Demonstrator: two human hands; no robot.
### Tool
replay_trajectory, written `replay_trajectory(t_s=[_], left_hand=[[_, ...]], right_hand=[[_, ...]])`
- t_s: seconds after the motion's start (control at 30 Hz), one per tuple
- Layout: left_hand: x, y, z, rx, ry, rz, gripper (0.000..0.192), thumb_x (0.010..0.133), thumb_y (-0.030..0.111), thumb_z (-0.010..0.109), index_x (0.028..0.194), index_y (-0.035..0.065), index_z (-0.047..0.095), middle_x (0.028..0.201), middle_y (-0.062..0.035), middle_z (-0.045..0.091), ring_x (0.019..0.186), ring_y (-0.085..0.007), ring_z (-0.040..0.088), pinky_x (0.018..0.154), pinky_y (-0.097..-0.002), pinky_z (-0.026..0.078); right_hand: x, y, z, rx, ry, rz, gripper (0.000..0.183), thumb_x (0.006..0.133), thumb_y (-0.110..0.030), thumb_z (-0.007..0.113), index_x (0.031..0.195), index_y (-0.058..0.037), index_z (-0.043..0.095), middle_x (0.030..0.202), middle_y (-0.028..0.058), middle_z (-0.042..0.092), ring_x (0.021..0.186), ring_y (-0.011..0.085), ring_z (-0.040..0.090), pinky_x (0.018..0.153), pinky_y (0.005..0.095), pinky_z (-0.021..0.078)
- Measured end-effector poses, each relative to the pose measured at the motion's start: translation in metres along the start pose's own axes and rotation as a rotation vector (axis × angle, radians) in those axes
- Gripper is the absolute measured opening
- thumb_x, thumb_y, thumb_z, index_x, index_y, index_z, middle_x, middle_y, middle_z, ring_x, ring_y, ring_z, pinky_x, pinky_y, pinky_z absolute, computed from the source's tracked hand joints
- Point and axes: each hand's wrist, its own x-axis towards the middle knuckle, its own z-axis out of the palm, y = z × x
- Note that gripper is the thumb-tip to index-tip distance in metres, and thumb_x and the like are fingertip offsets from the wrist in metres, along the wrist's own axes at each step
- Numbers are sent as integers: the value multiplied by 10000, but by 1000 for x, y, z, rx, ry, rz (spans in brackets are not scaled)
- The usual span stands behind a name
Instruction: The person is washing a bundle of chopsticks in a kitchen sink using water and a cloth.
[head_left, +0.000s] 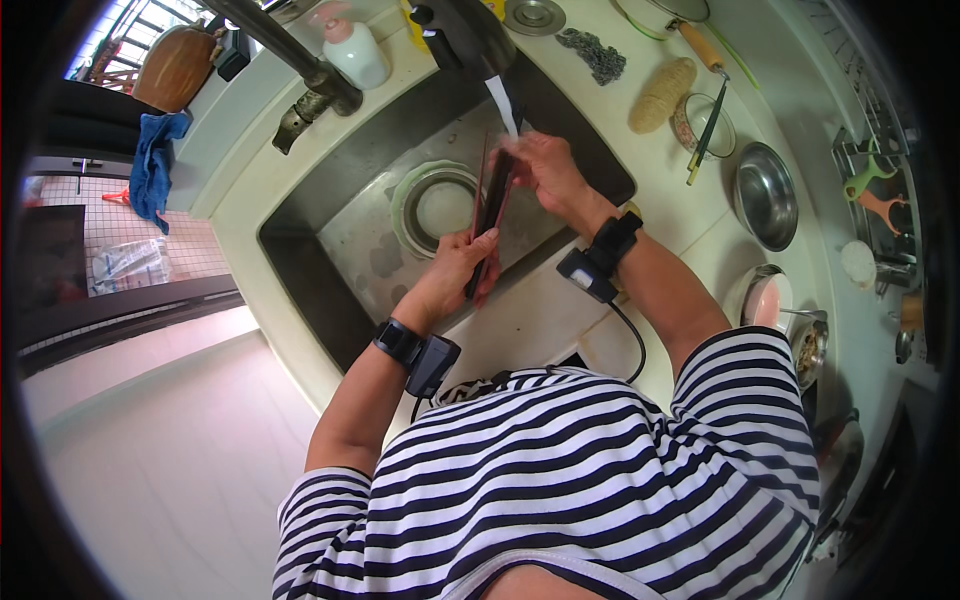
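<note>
Over the sink basin (360, 285), my left hand (461, 262) grips the lower end of a bundle of chopsticks (495, 191), dark and reddish. My right hand (544, 165) closes around the bundle's upper part, slightly blurred. A stream of water (501, 105) runs from a dark faucet head (469, 37) onto the sticks at my right hand. Behind the sticks, a pale-rimmed round bowl (401, 210) with a metal bowl or dish inside stands on the basin floor. Both wrists wear black straps with small boxes.
Left of the basin are a metal tap (300, 112), a pump bottle (356, 56) and a blue cloth (155, 169). On the right counter lie a steel wool scourer (596, 56), a loofah (664, 95), a patterned bowl with chopsticks (705, 127) and a metal bowl (765, 196).
</note>
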Motion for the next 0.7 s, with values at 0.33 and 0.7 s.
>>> replay_trajectory(t_s=[0.33, 0.7], left_hand=[[2, 7, 3, -68, -45, 24, 223, 857, 223, 507, 847, 0, 497, 623, -97, 535, 452, -164, 503, 310, -315, 426], [10, 0, -4, -43, -5, 57, 178, 849, 178, 520, 856, 0, 509, 646, -85, 547, 467, -149, 489, 304, -280, 363]], right_hand=[[-8, 7, -5, 175, -238, 161, 173, 806, -50, 522, 958, 34, 532, 882, 121, 605, 805, 228, 605, 749, 363, 494], [2, 31, -8, 340, -93, -17, 203, 829, -73, 509, 1002, 33, 517, 968, 133, 577, 894, 230, 572, 817, 358, 457]])
